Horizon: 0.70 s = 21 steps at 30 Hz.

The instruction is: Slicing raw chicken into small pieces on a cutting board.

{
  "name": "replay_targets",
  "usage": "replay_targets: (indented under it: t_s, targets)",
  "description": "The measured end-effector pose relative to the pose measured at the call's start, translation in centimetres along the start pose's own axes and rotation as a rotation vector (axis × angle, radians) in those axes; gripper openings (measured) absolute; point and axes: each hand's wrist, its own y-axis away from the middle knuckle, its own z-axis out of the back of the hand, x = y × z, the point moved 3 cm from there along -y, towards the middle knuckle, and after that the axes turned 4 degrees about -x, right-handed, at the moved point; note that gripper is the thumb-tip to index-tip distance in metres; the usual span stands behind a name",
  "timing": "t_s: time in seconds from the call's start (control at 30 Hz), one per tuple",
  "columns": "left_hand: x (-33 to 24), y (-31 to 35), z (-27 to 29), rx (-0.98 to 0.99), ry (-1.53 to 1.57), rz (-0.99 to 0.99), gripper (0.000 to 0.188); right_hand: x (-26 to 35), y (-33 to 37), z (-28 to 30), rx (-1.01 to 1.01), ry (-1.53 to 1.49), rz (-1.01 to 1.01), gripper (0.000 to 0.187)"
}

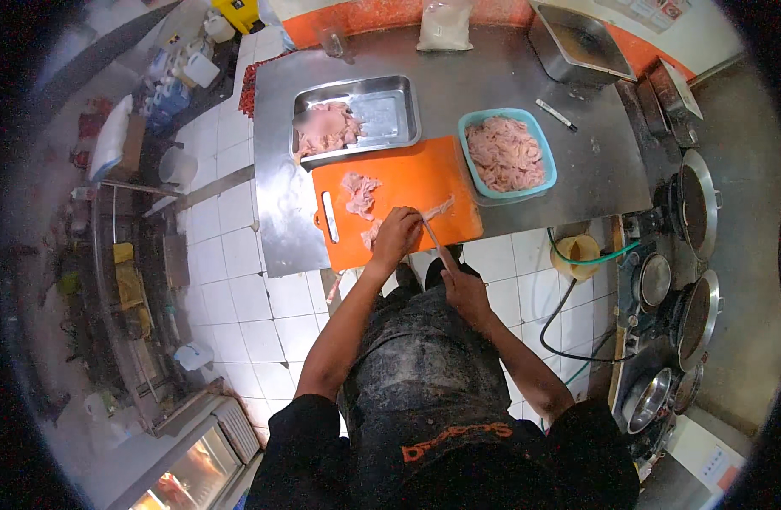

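My right hand [466,294] is closed round the handle of a knife [434,239], its blade pointing away from me over an orange cutting board [339,251]. Just left of the blade, my left hand [398,230] presses down with bunched fingers on pale raw chicken, mostly hidden under it. A thin cut strip of chicken [440,208] lies right of the knife. Farther back on the board is a loose clump of raw chicken [359,194]. Behind the board, a steel tray [396,82] holds larger raw pieces. A light-blue tub [547,161] at the right is full of cut strips.
The steel table [590,200] carries a marker pen [556,114], a bag of pale powder [445,25], a clear glass [332,42] and a deep steel pan [577,68]. Woks [698,319] stand on burners at right. A green hose [607,257] runs beside a yellowish bucket [577,255].
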Motion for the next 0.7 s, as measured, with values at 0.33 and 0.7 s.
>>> replay_targets:
  t_s: [0.33, 0.7]
  targets:
    - [-1.0, -0.2, 0.4, 0.014, -0.004, 0.043, 0.014, 6.1, -4.0, 1.5, -0.158, 0.023, 0.229, 0.057]
    - [0.3, 1.6, 0.7, -0.201, 0.318, 0.017, 0.017, -0.5, 4.4, 2.6, -0.008, 0.110, 0.180, 0.059]
